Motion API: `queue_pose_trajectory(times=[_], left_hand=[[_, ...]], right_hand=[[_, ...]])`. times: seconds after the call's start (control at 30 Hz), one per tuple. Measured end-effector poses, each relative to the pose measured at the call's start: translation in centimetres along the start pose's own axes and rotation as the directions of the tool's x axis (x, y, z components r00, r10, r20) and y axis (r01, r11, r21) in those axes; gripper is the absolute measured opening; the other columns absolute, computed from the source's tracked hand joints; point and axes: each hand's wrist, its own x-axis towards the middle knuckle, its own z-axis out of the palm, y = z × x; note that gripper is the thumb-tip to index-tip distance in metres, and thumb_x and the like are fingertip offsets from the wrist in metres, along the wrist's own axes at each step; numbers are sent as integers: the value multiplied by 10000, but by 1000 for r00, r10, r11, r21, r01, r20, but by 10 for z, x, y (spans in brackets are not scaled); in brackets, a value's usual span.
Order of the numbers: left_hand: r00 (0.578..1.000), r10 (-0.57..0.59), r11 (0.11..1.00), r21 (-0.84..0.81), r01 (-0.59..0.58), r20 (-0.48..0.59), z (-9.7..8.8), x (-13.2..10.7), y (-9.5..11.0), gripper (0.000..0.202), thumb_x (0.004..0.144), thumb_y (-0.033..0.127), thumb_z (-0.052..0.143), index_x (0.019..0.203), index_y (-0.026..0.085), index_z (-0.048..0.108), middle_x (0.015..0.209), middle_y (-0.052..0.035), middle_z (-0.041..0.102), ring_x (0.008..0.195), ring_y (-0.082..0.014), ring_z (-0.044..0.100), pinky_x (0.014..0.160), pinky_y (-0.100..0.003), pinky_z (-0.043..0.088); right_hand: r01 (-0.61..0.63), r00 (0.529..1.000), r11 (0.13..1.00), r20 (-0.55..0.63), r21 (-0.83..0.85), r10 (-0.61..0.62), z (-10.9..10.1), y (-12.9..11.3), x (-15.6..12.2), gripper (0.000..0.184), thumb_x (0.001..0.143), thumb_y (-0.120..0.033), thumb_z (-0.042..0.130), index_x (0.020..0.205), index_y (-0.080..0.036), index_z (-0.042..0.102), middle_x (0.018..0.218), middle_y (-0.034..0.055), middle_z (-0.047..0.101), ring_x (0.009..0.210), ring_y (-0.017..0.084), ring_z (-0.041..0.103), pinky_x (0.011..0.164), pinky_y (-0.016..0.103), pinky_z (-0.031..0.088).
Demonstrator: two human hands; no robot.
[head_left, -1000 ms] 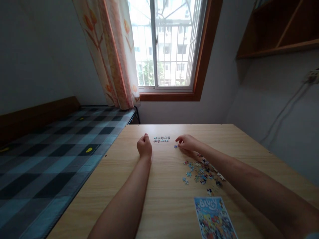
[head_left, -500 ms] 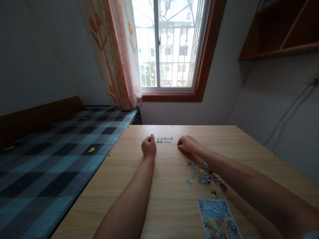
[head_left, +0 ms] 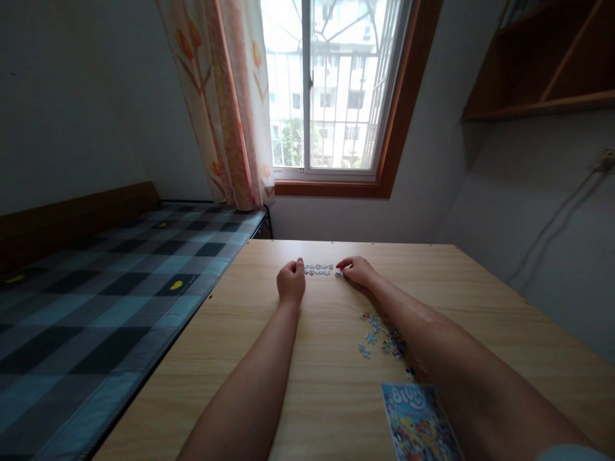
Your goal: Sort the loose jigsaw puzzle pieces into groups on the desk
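A short row of joined puzzle pieces [head_left: 319, 269] lies on the wooden table [head_left: 317, 358] between my hands. My left hand [head_left: 291, 282] rests on the table as a loose fist, its fingertips at the row's left end. My right hand [head_left: 356, 271] has its fingers curled and pinches a small puzzle piece [head_left: 339, 273] against the row's right end. A heap of loose puzzle pieces [head_left: 382, 336] lies beside my right forearm. A colourful picture card [head_left: 419, 422] marked "Bluey" sits near the table's front edge.
A bed with a dark checked cover [head_left: 106, 301] stands along the table's left side. Behind the table are a barred window [head_left: 336, 89] and a patterned curtain [head_left: 225, 96]. A wooden shelf [head_left: 542, 64] hangs on the right wall, with a cable [head_left: 552, 211] running down below it.
My right hand has slid left across the table with a small piece, from a gap away to the right end of the joined row. My left hand has edged closer to the row's left end.
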Motion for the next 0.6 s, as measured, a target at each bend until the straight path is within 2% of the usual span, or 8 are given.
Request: queue_pose_trajectory(times=[0.13,0.3,0.6], left_hand=[[1000,-12,1000,-1,12,-4,-1,0,1,452,866,471,463,510,205,380,480,45,358,514,-117,362,532,-256,254],[1000,-13,1000,1,13,-2,-1,0,1,452,865,464,466,506,206,370,478,45,351,509,-117,358,532,-258,250],[1000,11,1000,-6,-11,-8,1,0,-1,458,868,463,465,506,204,358,476,49,335,509,-111,338,534,-261,243]], right_hand=[[17,999,999,35,46,-18,0,9,3,321,794,-198,587,1066,-212,758,785,11,725,603,90,586,619,179,440],[112,993,993,17,39,-113,1,10,3,224,771,-232,641,937,-250,790,965,17,711,787,108,612,756,189,451],[121,988,992,-97,-27,-123,3,1,-16,222,817,-370,629,897,-236,787,932,30,697,818,125,605,752,215,431]])
